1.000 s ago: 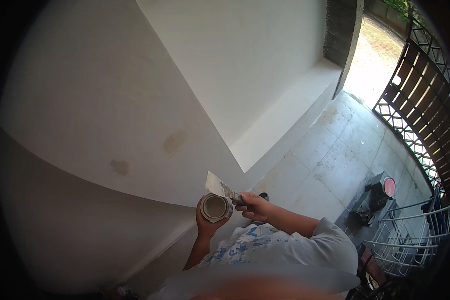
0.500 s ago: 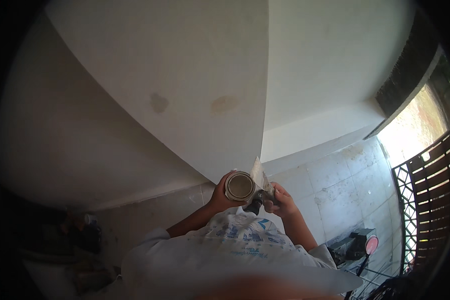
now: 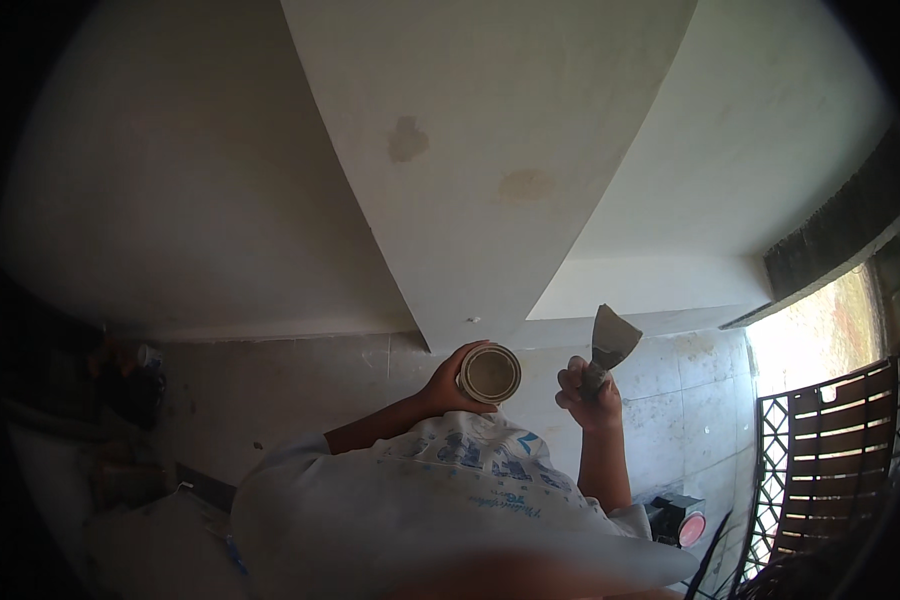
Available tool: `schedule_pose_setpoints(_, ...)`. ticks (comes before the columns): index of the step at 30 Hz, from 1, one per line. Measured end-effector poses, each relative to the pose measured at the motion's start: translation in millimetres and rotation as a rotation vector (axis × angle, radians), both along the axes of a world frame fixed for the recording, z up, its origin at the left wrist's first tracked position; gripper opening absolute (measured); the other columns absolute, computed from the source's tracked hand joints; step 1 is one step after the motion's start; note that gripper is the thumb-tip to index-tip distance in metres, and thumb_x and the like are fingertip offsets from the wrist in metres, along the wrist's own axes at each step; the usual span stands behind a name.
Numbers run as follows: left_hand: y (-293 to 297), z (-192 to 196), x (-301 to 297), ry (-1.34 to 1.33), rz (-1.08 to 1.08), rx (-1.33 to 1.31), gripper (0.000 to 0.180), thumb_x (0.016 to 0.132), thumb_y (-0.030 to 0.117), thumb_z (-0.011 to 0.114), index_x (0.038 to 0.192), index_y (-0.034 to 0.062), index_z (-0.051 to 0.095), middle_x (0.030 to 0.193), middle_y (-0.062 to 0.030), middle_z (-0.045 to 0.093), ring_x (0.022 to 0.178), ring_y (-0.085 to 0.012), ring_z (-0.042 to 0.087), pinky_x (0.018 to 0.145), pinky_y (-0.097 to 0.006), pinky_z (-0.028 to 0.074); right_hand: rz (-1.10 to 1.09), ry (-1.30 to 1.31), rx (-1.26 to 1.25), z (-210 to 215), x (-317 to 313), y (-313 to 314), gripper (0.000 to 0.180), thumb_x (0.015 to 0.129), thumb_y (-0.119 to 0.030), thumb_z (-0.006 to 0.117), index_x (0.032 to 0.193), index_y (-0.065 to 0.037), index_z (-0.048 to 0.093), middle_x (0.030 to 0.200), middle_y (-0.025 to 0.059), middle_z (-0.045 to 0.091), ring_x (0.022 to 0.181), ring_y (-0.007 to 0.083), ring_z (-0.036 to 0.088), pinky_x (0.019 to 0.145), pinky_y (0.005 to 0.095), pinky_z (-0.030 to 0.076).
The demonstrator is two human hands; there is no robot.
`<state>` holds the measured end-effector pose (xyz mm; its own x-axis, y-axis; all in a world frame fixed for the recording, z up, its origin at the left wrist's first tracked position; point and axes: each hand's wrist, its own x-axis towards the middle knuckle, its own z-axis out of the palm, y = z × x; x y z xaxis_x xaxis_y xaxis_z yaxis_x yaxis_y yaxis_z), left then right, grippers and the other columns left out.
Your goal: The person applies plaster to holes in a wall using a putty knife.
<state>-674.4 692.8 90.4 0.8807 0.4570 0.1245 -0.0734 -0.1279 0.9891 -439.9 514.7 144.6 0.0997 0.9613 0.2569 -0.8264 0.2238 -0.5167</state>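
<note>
left hand (image 3: 448, 385): fingers wrapped round an open round can (image 3: 489, 373), mouth up | right hand (image 3: 588, 395): fingers closed on a putty knife (image 3: 610, 345), blade raised upright | can held just left of blade, wall corner (image 3: 470, 322) beyond

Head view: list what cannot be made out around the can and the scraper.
- Can contents: too dim and small in the head view.
- Scraper handle: hidden inside the right hand.
- Left hand fingers: behind the can.
- Dark clutter at left: in shadow.
</note>
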Motion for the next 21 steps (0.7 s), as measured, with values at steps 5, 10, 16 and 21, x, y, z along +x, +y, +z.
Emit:
schedule_pose_setpoints(5,0,0,-34,0.065,0.057,-0.089,0.114,0.062,0.024,0.100,0.154,0.0072,0.034,0.148,-0.0122,0.050,0.140,-0.0255,0.048,0.117,-0.042,0.039,0.016,-0.176,0.079,20,-3,33,0.063,0.092,-0.022,0.076,0.149,-0.011,0.051,0.112,0.0028,0.056,0.080,0.0142,0.046,0.062,0.0268,0.036)
schedule_pose_setpoints(10,7,-2,-62,0.109,0.108,-0.062,0.115,0.061,0.025,0.100,0.154,0.0075,0.034,0.148,-0.0127,0.049,0.140,-0.0257,0.048,0.117,-0.042,0.040,-0.470,-0.671,0.100,37,-1,61,0.060,0.093,-0.013,0.072,0.149,-0.006,0.051,0.108,0.0062,0.059,0.076,0.0127,0.049,0.062,0.0276,0.037)
schedule_pose_setpoints(16,45,7,-84,0.036,0.187,-0.026,0.116,0.060,0.026,0.101,0.153,0.0059,0.034,0.148,-0.0137,0.049,0.140,-0.0267,0.048,0.117,-0.043,0.041,-1.178,-1.605,0.279,110,17,128,0.055,0.082,0.005,0.075,0.135,-0.002,0.061,0.106,0.0153,0.064,0.084,0.0197,0.061,0.063,0.0258,0.050)
schedule_pose_setpoints(21,79,9,-113,-0.043,0.271,-0.012,0.117,0.059,0.026,0.102,0.152,0.0044,0.033,0.151,-0.0144,0.047,0.140,-0.0273,0.048,0.118,-0.044,0.041,-1.380,-1.988,0.500,146,32,191,0.051,0.071,-0.015,0.087,0.120,-0.017,0.071,0.097,0.0015,0.064,0.083,0.0206,0.059,0.079,0.0404,0.042)
